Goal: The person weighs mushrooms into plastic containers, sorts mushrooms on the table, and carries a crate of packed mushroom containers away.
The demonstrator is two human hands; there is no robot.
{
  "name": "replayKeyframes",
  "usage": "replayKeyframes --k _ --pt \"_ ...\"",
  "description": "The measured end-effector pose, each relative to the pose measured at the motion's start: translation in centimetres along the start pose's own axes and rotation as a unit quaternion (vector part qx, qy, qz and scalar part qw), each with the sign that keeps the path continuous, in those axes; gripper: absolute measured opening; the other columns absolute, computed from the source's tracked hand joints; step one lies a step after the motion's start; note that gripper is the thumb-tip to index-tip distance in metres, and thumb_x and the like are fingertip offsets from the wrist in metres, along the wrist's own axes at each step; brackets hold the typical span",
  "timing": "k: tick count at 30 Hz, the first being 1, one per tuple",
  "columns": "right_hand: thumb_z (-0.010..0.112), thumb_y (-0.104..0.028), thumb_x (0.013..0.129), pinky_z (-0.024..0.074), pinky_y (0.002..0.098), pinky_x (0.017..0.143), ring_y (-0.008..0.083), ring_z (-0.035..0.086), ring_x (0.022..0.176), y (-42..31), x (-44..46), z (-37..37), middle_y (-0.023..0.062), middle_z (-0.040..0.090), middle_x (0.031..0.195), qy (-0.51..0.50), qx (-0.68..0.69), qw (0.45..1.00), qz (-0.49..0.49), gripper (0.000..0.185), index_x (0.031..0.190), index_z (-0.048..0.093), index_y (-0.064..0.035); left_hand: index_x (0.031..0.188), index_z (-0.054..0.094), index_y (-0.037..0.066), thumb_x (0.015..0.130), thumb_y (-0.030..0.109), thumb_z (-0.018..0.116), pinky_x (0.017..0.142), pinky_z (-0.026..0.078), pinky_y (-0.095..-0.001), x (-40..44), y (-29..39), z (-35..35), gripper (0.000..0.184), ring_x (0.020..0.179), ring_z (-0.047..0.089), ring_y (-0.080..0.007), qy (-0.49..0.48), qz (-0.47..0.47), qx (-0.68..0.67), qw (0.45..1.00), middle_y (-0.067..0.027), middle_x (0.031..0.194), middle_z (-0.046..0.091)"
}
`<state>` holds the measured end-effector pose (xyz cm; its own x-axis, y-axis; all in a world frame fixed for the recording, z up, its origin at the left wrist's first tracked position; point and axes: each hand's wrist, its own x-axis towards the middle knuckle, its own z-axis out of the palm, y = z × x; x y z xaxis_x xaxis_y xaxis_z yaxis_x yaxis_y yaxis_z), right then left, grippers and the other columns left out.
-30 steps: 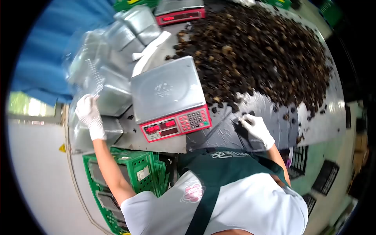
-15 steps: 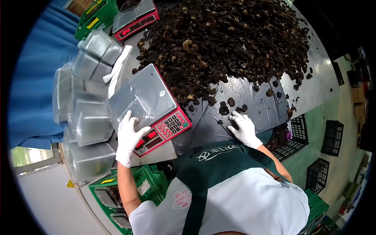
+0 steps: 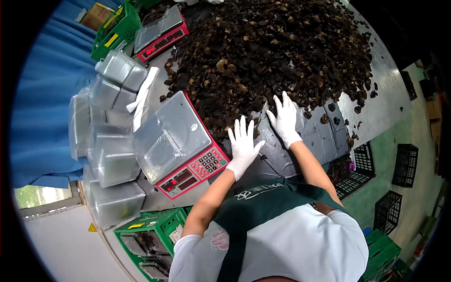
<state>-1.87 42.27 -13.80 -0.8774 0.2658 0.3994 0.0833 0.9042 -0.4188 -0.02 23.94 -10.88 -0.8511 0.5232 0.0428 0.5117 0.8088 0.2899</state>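
A large heap of dark brown wood ear mushrooms covers the far part of the table. At its near edge is my left hand, in a white glove, fingers spread and pointing at the heap. My right hand, gloved too, reaches further in, with its fingertips against the mushrooms and its fingers stretched out. Neither hand grips anything that I can see. Left of my left hand stands a red digital scale with a clear plastic tray on its plate.
Stacks of clear plastic boxes line the table's left side. A second red scale and a green crate stand beyond. Below are a green crate with packed boxes and black crates. Another person's gloved hand shows at the top.
My left hand has left the scale and moved right to the heap's edge. My right hand has moved forward onto the mushrooms. Another person's gloved hand has appeared at the top.
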Motion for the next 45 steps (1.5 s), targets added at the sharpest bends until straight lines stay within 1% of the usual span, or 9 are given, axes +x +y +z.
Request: replayKeyframes --k 5,9,15,19,24,29,35,39,45 --pt "0.072 -0.031 0.077 0.0394 0.0441 0.1 0.0378 0.049 0.118 2.3 7.0 -3.7 0.0234 0.047 0.133 0.077 0.076 0.994 0.009 0.054 0.122 0.056 -0.0056 0.14 0.036 0.006 0.085 0.043 0.06 0.112 0.011 -0.0555 7.4 -0.7 -0.8 0.071 0.142 0.012 -0.0381 0.094 0.028 -0.022 0.995 -0.0201 0.153 0.017" --pt "0.067 -0.046 0.079 0.0349 0.0445 0.104 0.0367 0.04 0.127 5.3 12.7 -5.2 0.0232 0.039 0.141 0.026 0.009 0.995 0.093 0.067 0.131 0.051 -0.0089 0.141 0.035 0.006 0.081 0.047 0.064 0.111 0.009 -0.059 14.6 -2.4 -4.1 0.078 0.142 0.011 -0.0387 0.175 -0.118 -0.071 0.975 -0.0204 0.153 0.014" --pt "0.072 -0.06 0.068 0.026 0.0651 0.103 0.0411 0.022 0.137 4.8 16.7 -2.1 0.0213 0.022 0.15 -0.118 -0.048 0.977 0.172 0.088 0.138 0.043 -0.0134 0.148 0.024 0.014 0.069 0.069 0.064 0.104 0.01 -0.0703 19.8 -5.4 -4.0 0.104 0.143 0.006 -0.0393 0.033 -0.27 -0.031 0.962 -0.0176 0.155 0.008" --pt "0.075 -0.044 0.07 0.0276 0.0635 0.103 0.0377 0.023 0.137 2.3 12.9 -0.7 0.019 0.023 0.15 -0.163 -0.087 0.976 0.112 0.062 0.121 0.058 -0.0125 0.142 0.036 0.017 0.07 0.063 0.066 0.105 0.018 -0.0661 17.5 -1.9 -2.5 0.091 0.138 0.021 -0.0388 0.004 -0.141 0.011 0.99 -0.0179 0.152 0.019" --pt "0.073 -0.018 0.068 0.0351 0.046 0.1 0.0365 0.044 0.121 1.4 6.0 -0.4 0.0208 0.041 0.14 0.012 0.064 0.998 0.008 0.023 0.085 0.059 -0.0116 0.116 0.059 0.012 0.079 0.038 0.062 0.099 0.028 -0.056 11.0 1.0 0.8 0.045 0.126 0.037 -0.0251 0.073 0.061 0.086 0.992 -0.007 0.135 0.045" --pt "0.071 -0.009 0.069 0.0415 0.0421 0.094 0.0345 0.052 0.113 -0.1 -0.7 -2.9 0.0166 0.049 0.135 -0.024 0.116 0.991 -0.057 0.017 0.08 0.059 -0.0081 0.101 0.062 0.007 0.073 0.011 0.064 0.087 0.04 -0.0422 4.1 2.3 1.6 0.028 0.11 0.053 -0.028 0.071 0.112 -0.115 0.985 -0.0128 0.124 0.055" --pt "0.074 -0.015 0.072 0.0457 0.0396 0.093 0.0327 0.055 0.111 0.6 -3.9 -6.2 0.0153 0.051 0.133 -0.148 0.19 0.967 -0.079 0.033 0.103 0.065 -0.0083 0.086 0.067 0.008 0.076 0.015 0.069 0.084 0.047 -0.0366 1.8 1.0 -1.5 0.013 0.099 0.06 -0.0257 0.11 0.125 -0.165 0.972 -0.0092 0.115 0.062" --pt "0.069 -0.015 0.078 0.0451 0.0413 0.093 0.0339 0.054 0.111 2.7 -0.7 -5.9 0.0167 0.053 0.13 0.003 0.088 0.992 -0.086 0.036 0.112 0.062 -0.0094 0.103 0.064 0.006 0.08 0.021 0.068 0.096 0.043 -0.0426 7.5 -1.7 -4.3 0.027 0.114 0.051 -0.0341 0.217 0.024 -0.162 0.962 -0.0174 0.132 0.05" --pt "0.072 -0.041 0.075 0.0364 0.0495 0.1 0.0362 0.04 0.127 5.6 5.9 -3.5 0.0205 0.04 0.14 -0.024 -0.088 0.995 0.038 0.058 0.123 0.057 -0.0113 0.14 0.041 0.016 0.079 0.058 0.062 0.11 0.009 -0.0618 13.0 -3.7 -2.2 0.077 0.142 0.011 -0.0383 0.035 -0.136 -0.033 0.99 -0.0191 0.153 0.017"
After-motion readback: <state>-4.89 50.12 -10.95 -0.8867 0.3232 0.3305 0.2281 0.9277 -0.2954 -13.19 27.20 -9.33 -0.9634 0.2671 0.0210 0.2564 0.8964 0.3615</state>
